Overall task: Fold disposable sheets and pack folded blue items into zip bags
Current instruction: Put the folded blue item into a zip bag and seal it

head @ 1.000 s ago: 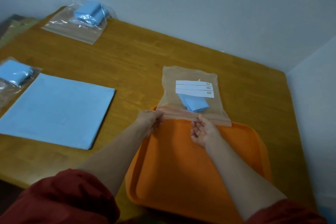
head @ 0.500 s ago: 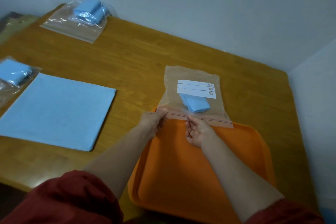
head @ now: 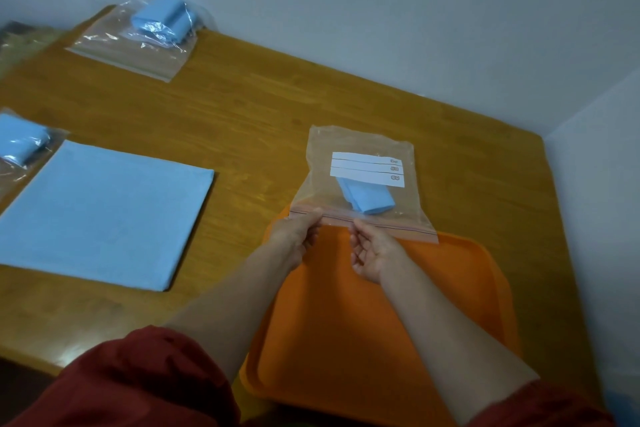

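The left hand (head: 294, 236) pinches the zip strip (head: 391, 225) of the zip bag (head: 360, 146) near the strip's left end, grip narrow and closed on the plastic. The right hand (head: 375, 253) pinches the same strip just beside it, toward the middle, palm turned up and the other fingers loosely curled. The right half of the strip is unheld; cannot tell if the seal is closed. The bag's mouth edge lies over the far rim of the orange tray (head: 381, 322), with its body on the table (head: 277, 114) at 12 o'clock from the hands. The folded blue item (head: 372, 201) is inside, close to the mouth, its far end under the white label (head: 367, 168). A flat blue sheet (head: 100, 215) lies at 9 o'clock of the tray, well apart from the bag. A far packed bag (head: 138, 42) with blue contents sits at 11 o'clock in the table corner by the wall (head: 381, 10). A left packed bag (head: 20, 146), cut off by the frame edge, sits at 10 o'clock just beside the sheet's far corner. The forearms (head: 235, 291) cross the tray's left part, and the red sleeves (head: 138, 385) at 6 o'clock hide its near rim.
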